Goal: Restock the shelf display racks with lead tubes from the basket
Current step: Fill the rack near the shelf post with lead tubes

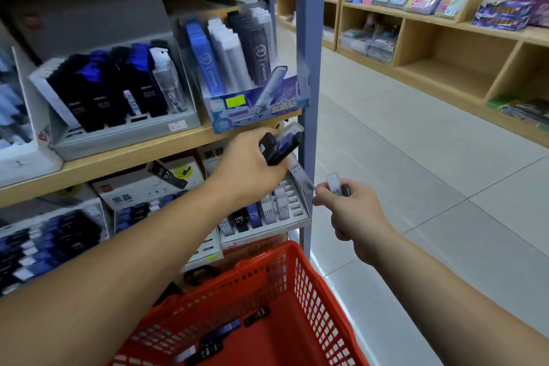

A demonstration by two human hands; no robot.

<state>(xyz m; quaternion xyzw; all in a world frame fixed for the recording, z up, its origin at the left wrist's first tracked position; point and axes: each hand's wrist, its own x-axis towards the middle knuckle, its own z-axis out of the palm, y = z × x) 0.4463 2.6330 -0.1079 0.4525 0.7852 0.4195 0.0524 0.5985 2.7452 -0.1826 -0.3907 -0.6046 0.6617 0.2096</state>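
Nearest the camera, a red plastic basket with perforated walls (309, 285) sits low between both forearms. On its bottom lie a few small loose lead tubes (257, 315), black and blue, flat and scattered.

Above the basket, the left hand (249, 163) has its grip curled round a bundle of slim rectangular lead tubes (283, 142), black, blue and clear, held level with the edge of the upper shelf. A clear one marked HB juts out below the fist.

To the right, the right hand (350, 208) keeps a narrow grip, pinching a small clear tube printed HB (335, 186) upright between thumb and fingers, just off the shelf end and over the floor.

Behind the hands, a white stepped rack with rows of slots (297, 211) stands on the lower shelf. Its front rows carry upright tubes in clear, blue and black, and its back rows show open slots.

On the pale wooden shelf board (133, 157) above stand a grey tray of black and blue tubes (118, 128) and a blue printed carton of taller tubes (255, 107). A blue-grey metal post (309, 38) ends the unit.

Pale glossy floor tiles (416, 157) run beyond it to light wooden cubby shelving (445, 44) stocked with colourful packets.
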